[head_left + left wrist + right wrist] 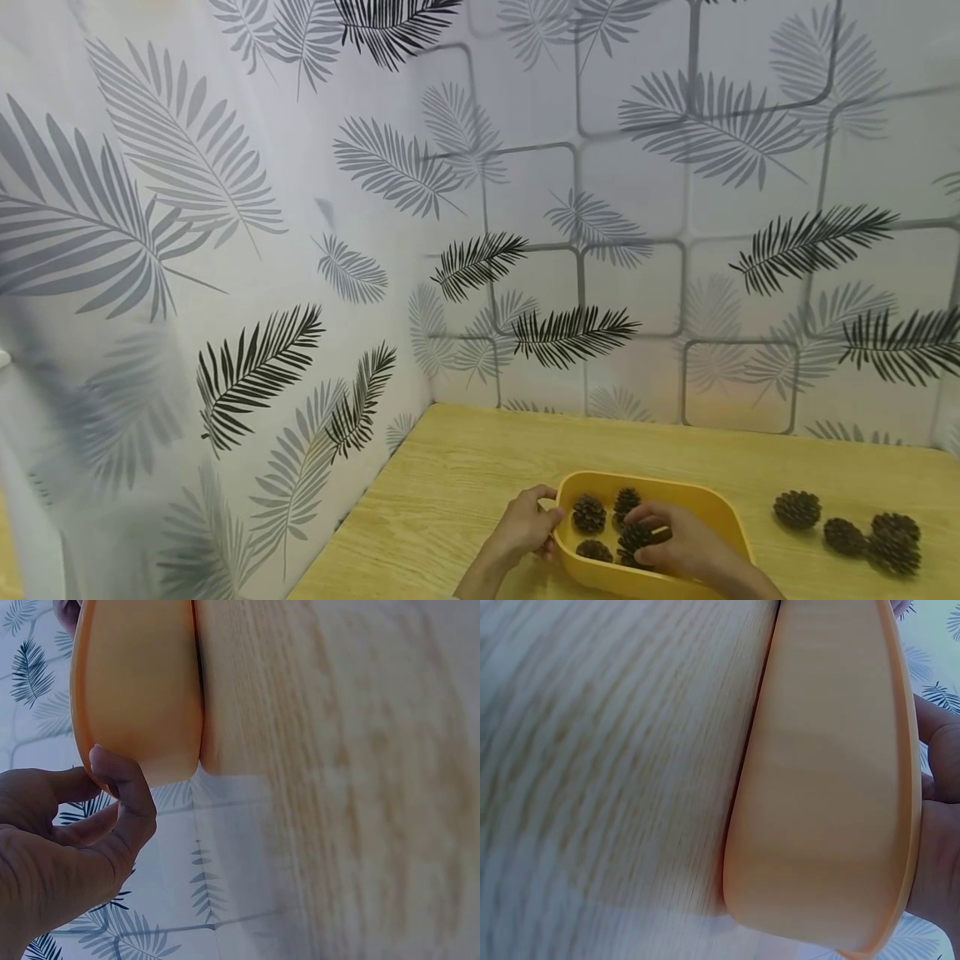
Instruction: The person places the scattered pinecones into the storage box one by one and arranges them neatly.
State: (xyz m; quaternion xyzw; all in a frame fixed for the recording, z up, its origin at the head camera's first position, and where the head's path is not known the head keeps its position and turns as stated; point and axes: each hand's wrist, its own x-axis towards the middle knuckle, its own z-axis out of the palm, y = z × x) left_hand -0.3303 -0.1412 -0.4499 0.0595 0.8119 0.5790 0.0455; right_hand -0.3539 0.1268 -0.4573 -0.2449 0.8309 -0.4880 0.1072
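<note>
A yellow plastic tub [723, 521] stands on the table, with several brown pine cones [588, 514] in its left half. My left hand [525, 523] grips the tub's left end; in the left wrist view, the thumb and fingers [133, 796] pinch its rim. Reaching over the near side into the tub, my right hand [686, 540] holds a pine cone [633, 542] between thumb and fingers, close beside the others. From the right wrist, the tub's outer wall [821, 787] hides that cone and much of the hand [939, 772].
More pine cones lie to the right of the tub: one apart [797, 509], the others clustered farther right [894, 546]. The wood-grain table [450, 467] meets a leaf-patterned curtain [540, 375] along its back and left edges.
</note>
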